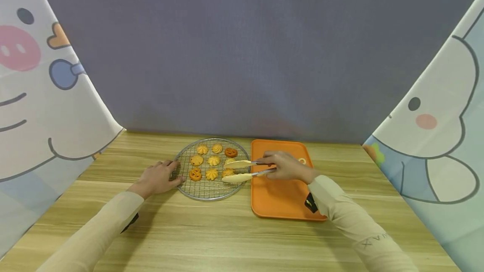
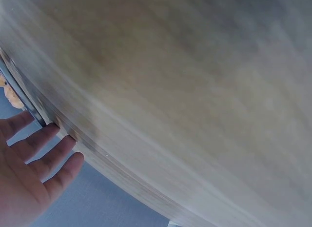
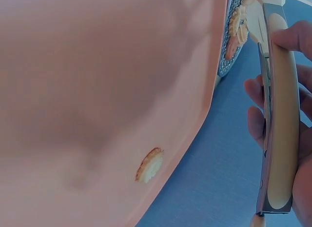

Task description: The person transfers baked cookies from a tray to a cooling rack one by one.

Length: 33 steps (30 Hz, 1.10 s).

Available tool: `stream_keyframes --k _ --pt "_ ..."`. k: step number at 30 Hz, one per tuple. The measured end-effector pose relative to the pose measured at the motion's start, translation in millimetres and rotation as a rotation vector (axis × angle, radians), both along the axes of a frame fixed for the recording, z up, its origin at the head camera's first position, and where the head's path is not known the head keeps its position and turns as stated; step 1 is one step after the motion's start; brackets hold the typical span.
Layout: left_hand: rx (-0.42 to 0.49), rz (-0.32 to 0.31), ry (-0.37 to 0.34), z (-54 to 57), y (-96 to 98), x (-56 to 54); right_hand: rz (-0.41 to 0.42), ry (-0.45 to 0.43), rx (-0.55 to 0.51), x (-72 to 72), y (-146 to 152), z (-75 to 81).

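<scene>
My right hand (image 1: 285, 166) holds a pair of tongs (image 3: 282, 114) with cream-coloured tips, fingers and thumb round the handles. The tongs reach left over the round wire rack (image 1: 196, 191). Their tips stand apart, and a cookie (image 1: 228, 172) shows between them; whether they touch it I cannot tell. Several other cookies lie in rows on the rack, among them a piped cookie (image 1: 211, 174) and a darker pretzel-shaped cookie (image 1: 195, 174). At the rack's left rim rests my left hand (image 1: 156, 178), fingers spread and fairly straight in the left wrist view.
An orange tray (image 1: 276, 207) lies right of the rack, partly under my right arm. On it sits a pale cookie (image 3: 149, 165), near the tray's edge. A grey backdrop (image 1: 242, 53) rises behind the wooden table (image 1: 211, 238), with printed cloth panels at both sides.
</scene>
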<state>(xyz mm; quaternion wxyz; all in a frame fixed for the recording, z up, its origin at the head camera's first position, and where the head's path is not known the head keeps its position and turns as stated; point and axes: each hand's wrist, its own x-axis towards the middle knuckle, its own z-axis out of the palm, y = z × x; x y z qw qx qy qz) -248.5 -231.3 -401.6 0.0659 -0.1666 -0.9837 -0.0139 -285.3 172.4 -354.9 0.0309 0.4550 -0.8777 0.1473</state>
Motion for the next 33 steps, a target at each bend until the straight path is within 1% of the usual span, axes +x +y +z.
stream_keyframes --k 5,12,23,30,33 --pt "0.004 0.0 0.009 -1.5 0.0 -0.7 -0.011 -0.004 0.017 -1.6 -1.6 -2.5" --pt "0.002 -0.003 -0.007 -1.6 -0.7 -2.1 -0.032 -0.006 0.036 -2.8 -1.9 -4.9" --pt "0.004 -0.006 -0.004 -2.0 -1.1 -2.6 -0.034 -0.042 0.012 -4.8 -0.6 -7.6" --pt "0.006 -0.008 0.002 -2.7 -1.1 -2.8 -0.038 -0.058 0.004 -3.6 1.8 -5.0" --pt "0.007 -0.008 0.005 -2.5 -0.9 -2.4 -0.021 -0.044 -0.013 -3.1 4.3 -3.2"
